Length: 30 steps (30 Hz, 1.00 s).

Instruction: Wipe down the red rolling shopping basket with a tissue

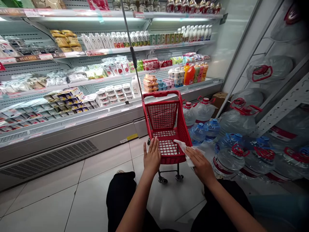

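A small red shopping cart [181, 131] with a grid basket stands on its wheels in front of me. My left hand [152, 157] is at the near left corner of the basket, its fingers stretched out and holding nothing. At the near right side of the basket, my right hand [199, 163] has a white cloth or tissue [181, 145] under its fingers. The cloth lies over the basket's right rim, and one end of it sticks out to the left over the basket. A thin dark pole rises behind the cart's left side.
An open chiller [116, 118] with dairy, juice and packets runs across the back and left. Large water bottles [229, 159] crowd the floor on the right, close to the cart, with more on a rack. My knees are on both sides below.
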### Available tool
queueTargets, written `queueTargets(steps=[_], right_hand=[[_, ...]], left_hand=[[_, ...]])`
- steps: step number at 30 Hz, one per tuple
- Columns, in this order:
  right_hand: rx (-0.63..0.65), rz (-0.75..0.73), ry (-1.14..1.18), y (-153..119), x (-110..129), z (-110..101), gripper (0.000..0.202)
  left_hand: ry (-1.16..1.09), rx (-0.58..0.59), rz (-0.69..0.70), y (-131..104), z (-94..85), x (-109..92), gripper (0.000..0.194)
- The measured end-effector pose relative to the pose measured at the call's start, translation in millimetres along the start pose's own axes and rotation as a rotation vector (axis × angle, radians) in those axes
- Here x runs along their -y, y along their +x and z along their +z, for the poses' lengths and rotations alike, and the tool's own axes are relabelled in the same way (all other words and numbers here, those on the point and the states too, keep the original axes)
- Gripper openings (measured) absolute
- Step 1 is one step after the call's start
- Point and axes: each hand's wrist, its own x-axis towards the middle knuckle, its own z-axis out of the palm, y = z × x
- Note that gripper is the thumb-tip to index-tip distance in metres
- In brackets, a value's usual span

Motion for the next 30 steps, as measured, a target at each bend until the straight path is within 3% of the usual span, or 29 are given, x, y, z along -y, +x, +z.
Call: queueTargets(steps=[5,7,9,12,17,20,23,26,30], right_hand=[[0.047,-0.030,0.096,12,53,20,0.085],[0.074,-0.078,0.129,16,62,22,0.087],[0.091,-0.148,0.155,17,56,18,0.085],[0.095,-0.249,0.179,18,29,7,0.079],[0.096,-0.263,0.182,39,-1,6,0.083],[0.044,-0.153,0.185,54,9,19,0.084],[0.009,-0.099,0.212,54,31,29,0.082],[0.035,-0.205,0.234,40,53,29,0.079],[0.099,-0.361,0.227,37,58,20,0.071]], left_hand=[[-0.044,0.011,0.101,-12,8.3,-31,0.067],[-0.056,0.019,0.119,-19,8.3,-33,0.067],[-0.064,0.031,0.126,-26,4.5,-26,0.067],[-0.080,0.049,0.121,-33,-4.1,-4,0.066],[-0.054,0.050,-0.041,-36,-9.1,15,0.065],[-0.052,0.041,-0.090,-37,-7.6,6,0.066],[-0.089,0.059,-0.029,-41,-5.6,-9,0.065],[-0.122,0.055,-0.024,-46,-3.2,-16,0.063],[-0.150,0.033,0.000,-51,-3.1,-4,0.056]])
